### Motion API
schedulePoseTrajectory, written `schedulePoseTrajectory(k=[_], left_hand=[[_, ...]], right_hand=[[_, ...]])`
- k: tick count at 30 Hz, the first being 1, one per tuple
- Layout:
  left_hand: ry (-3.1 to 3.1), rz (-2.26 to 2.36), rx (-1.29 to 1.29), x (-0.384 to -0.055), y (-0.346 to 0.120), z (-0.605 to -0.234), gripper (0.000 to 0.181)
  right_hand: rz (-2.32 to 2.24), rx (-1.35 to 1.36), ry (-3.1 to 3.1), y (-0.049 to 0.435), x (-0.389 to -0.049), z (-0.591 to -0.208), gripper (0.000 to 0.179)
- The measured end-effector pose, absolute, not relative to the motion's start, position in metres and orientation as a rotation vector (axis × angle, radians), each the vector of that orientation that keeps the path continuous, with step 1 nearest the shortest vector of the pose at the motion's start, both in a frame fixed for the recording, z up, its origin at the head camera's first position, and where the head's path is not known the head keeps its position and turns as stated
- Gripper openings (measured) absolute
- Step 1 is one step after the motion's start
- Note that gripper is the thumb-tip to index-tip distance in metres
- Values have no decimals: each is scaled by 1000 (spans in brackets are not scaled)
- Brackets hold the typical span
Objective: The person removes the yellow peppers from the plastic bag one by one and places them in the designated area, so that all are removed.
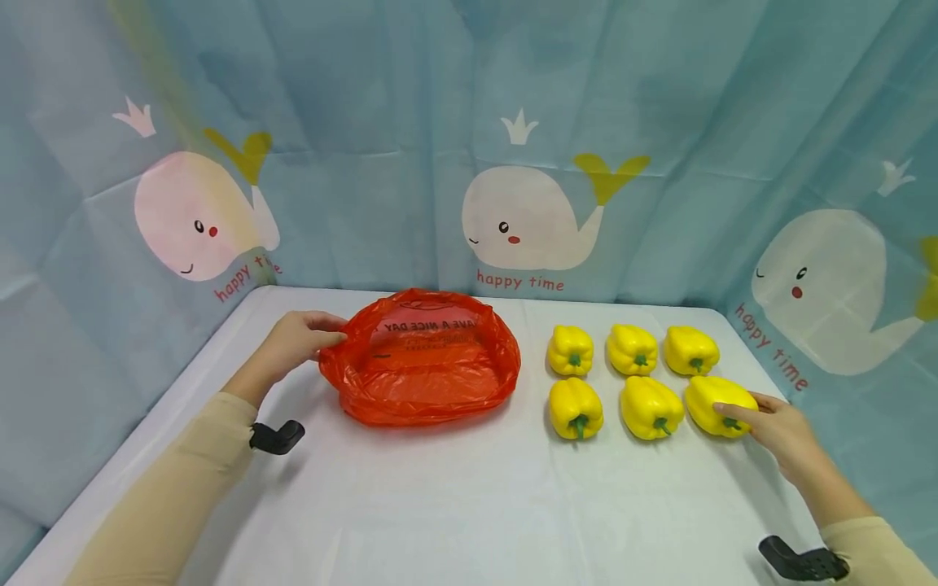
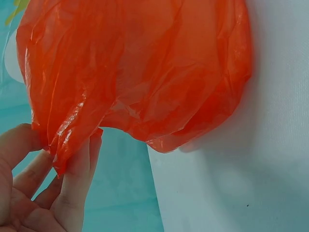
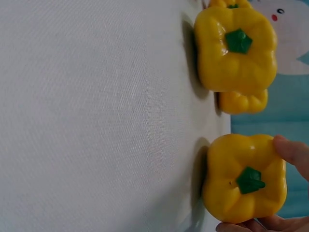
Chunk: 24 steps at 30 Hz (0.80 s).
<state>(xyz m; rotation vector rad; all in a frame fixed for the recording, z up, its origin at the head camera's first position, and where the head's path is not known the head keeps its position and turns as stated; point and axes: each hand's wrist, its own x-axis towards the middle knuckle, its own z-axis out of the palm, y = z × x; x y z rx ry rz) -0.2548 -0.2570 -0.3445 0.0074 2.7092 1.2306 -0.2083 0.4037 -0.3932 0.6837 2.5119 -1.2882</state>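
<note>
An open red plastic bag [image 1: 428, 382] with dark printing lies on the white table, its mouth facing me. My left hand [image 1: 296, 346] pinches the bag's left edge between thumb and fingers; the left wrist view shows the gathered film of the bag [image 2: 145, 72] at the fingertips. At the front right, my right hand [image 1: 784, 431] grips a yellow bell pepper [image 1: 714, 407] with a green stem, thumb on one side and fingers on the other. The right wrist view shows this same bell pepper [image 3: 244, 181] between thumb and fingers, beside another bell pepper [image 3: 231, 63].
Several more yellow bell peppers stand in two rows right of the bag, among them a front-left pepper [image 1: 575, 407] and a back-middle pepper [image 1: 632, 350]. A blue curtain [image 1: 410, 203] with whale prints surrounds the white table [image 1: 454, 505] at the back and sides.
</note>
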Motion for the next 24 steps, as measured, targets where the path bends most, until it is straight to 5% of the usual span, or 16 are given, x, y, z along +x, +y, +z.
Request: schedulePoseTrajectory(k=[15,24], left_hand=[[2707,1201,29,-257,-254,-344,50],[2719,1177,20,-256,-255,-345,50]], right_hand=[[-1242,696,2543,397,-203,-395,104],[-1232,742,2597,434,-230,-444,116]])
